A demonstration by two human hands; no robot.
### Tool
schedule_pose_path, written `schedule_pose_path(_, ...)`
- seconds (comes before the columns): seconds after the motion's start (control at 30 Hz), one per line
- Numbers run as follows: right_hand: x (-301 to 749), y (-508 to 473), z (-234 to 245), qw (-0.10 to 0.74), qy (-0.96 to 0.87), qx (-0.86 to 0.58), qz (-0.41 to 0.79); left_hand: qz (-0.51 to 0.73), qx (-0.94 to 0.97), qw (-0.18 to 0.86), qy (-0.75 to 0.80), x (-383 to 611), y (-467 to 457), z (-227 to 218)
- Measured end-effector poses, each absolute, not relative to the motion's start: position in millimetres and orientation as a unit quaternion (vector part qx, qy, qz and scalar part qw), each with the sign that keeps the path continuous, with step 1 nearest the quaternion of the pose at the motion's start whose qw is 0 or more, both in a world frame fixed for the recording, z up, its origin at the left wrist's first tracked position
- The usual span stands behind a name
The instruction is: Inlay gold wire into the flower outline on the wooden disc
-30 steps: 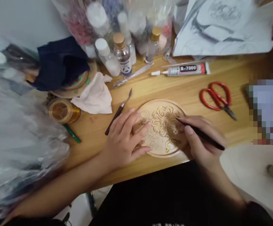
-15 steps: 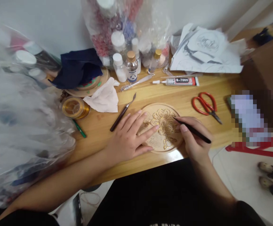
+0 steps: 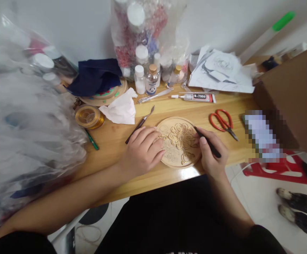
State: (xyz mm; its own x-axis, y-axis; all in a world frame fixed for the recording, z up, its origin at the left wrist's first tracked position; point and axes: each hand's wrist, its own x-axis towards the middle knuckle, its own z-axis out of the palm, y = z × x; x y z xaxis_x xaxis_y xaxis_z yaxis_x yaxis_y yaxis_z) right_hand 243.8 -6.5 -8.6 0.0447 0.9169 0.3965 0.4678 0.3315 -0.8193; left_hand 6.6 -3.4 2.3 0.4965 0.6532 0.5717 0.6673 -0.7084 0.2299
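A round wooden plaque (image 3: 173, 159) lies on the wooden table, with gold wire flower outlines (image 3: 180, 135) over part of it and thin drawn lines elsewhere. My left hand (image 3: 143, 150) is at its left edge, fingers curled together over the rim; the thumb side touches the edge. My right hand (image 3: 214, 151) grips slim black tweezers (image 3: 209, 141), their tips near the plaque's upper right rim. The fingers of that hand rest by the right edge. Beside my left hand lies a dark-handled palette knife (image 3: 140, 124), its lower end close to my knuckles.
Red-handled scissors (image 3: 221, 121), a B-7000 glue tube (image 3: 197, 97), a clear pen (image 3: 155, 95) and small bottles (image 3: 151, 80) stand or lie behind. On the left are a gold wire spool (image 3: 89, 117), white tissue (image 3: 123, 107) and plastic bags (image 3: 34, 141). A cardboard box (image 3: 293, 95) is at right.
My left hand has drawn back from the plaque's face to its left edge, its spread fingers now curled. The tweezer tips have moved toward the upper right rim. The camera view has shifted.
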Motion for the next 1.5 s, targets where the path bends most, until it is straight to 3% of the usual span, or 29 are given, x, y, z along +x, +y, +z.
schedule_pose_path(1.0, 242.2, -4.5, -3.5, 0.482, -0.677, -0.512, 0.220, -0.264, -0.892, 0.081, -0.357, 6.5, -7.5, 3.1)
schedule_pose_path(1.5, 248.6, -7.4, -3.6, 0.481, -0.654, -0.523, 0.258, -0.303, -0.846, 0.019, -0.438, 7.0, -5.5, -0.7)
